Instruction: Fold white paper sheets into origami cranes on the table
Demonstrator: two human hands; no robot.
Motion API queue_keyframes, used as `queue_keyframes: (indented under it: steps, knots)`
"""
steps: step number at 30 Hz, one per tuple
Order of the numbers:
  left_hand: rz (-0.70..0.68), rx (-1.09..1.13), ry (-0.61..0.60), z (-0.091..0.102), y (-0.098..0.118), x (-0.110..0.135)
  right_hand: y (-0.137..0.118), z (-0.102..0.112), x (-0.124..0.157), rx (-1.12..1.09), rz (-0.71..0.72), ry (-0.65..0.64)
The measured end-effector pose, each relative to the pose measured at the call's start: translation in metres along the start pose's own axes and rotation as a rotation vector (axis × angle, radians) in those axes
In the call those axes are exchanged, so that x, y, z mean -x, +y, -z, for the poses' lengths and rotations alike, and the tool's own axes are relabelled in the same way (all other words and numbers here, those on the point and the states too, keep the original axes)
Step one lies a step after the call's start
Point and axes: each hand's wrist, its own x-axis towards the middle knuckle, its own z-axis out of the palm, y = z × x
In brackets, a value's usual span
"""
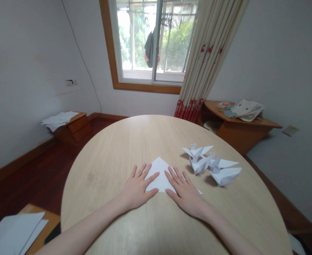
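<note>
A white sheet of paper (160, 177), folded into a triangle, lies flat on the round table with its point away from me. My left hand (138, 186) rests on its left side, palm down and fingers spread. On the right side my right hand (184, 189) lies flat too, its fingers stretched out. Both thumbs sit near the straight edge closest to me. The triangle's right corner shows beyond my right hand; its left corner is mostly covered by my left hand.
Several folded white paper cranes (198, 164) stand right of my hands on the wooden table (105, 156). White sheets (15, 233) lie at lower left, and more papers (60, 118) top a small cabinet (78, 129). A cloth bag (248, 109) sits on a desk (241, 131) at right.
</note>
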Motion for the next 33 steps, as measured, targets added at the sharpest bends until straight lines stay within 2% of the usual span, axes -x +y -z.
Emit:
queue_keyframes:
  steps: [7,10,16,23,33]
  knots:
    - [-0.108,-0.011,-0.058,0.008,-0.014,-0.002,0.000,0.015,0.002,-0.013,-0.042,-0.103]
    - [-0.144,-0.005,-0.052,0.007,-0.018,-0.002,-0.001,0.013,0.002,0.004,-0.051,-0.081]
    - [-0.070,0.011,-0.051,0.004,-0.022,-0.004,0.002,0.006,0.002,0.017,-0.016,0.002]
    - [-0.025,0.101,-0.084,0.012,-0.018,-0.005,0.002,0.013,-0.001,-0.033,-0.011,-0.020]
    - [-0.016,0.191,0.007,0.013,-0.017,-0.006,0.003,0.013,-0.001,-0.057,0.008,0.054]
